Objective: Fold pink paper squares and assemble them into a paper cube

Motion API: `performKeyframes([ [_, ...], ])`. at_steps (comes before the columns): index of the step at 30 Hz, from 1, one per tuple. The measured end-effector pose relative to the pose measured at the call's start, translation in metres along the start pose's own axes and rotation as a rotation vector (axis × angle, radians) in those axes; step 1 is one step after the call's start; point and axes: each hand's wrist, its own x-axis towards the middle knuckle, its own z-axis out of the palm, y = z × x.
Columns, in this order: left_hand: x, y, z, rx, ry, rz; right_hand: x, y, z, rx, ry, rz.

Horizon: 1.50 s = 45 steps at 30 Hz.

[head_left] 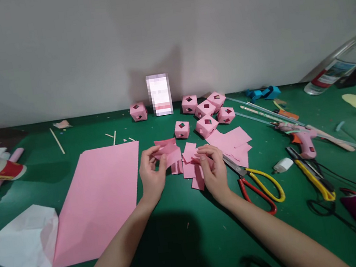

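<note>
One folded pink piece (pixel 172 154): pinched in the left hand (pixel 153 177); matched edges should keep its creases straight.
Right hand (pixel 217 176): pinching a pink slip (pixel 197 159), over small cut pieces (pixel 188 171).
Pink cubes (pixel 185 131): far side.
Scissors (pixel 241 171): just right of the right hand.

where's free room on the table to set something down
Widest: green table between the forearms, bar tiny scraps and a dark item near the right forearm. Smaller: between the leftmost cube and left hand. Crowded: around scissors, glue gun and knife.
</note>
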Motion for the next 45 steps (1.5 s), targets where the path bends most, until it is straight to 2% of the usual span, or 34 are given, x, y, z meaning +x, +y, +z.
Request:
performKeyframes([
  [3, -0.011, 0.010, 0.006, -0.033, -0.034, 0.032, -0.001, -0.003, 0.000, 0.127, 0.010, 0.107],
  [5, -0.018, 0.014, 0.010, -0.023, -0.056, 0.047, -0.002, -0.006, 0.000, 0.250, -0.037, 0.223],
  [9, -0.028, 0.012, 0.014, -0.029, -0.115, 0.029, -0.003, -0.008, 0.002, 0.477, -0.316, 0.475],
  [11, -0.029, 0.010, 0.015, -0.047, -0.128, 0.020, -0.002, -0.006, 0.002, 0.532, -0.418, 0.526],
  [16, -0.027, 0.009, 0.016, -0.071, -0.096, 0.041, 0.004, -0.002, 0.004, 0.547, -0.421, 0.528],
  [20, -0.025, 0.012, 0.016, -0.037, -0.118, 0.047, 0.004, 0.000, 0.005, 0.580, -0.481, 0.559],
  [24, -0.026, 0.012, 0.015, -0.011, -0.138, 0.075, 0.003, 0.005, 0.004, 0.454, -0.413, 0.585],
  [26, -0.026, 0.012, 0.014, 0.017, -0.151, 0.085, 0.003, 0.005, 0.004, 0.395, -0.416, 0.562],
  [31, -0.025, 0.013, 0.014, 0.049, -0.176, 0.102, 0.006, -0.003, 0.003, 0.495, -0.488, 0.521],
  [37, -0.024, 0.013, 0.013, 0.069, -0.204, 0.148, 0.009, -0.008, 0.002, 0.443, -0.503, 0.458],
  [45, -0.025, 0.015, 0.016, 0.185, -0.216, 0.261, 0.008, -0.006, 0.003, 0.439, -0.502, 0.493],
])
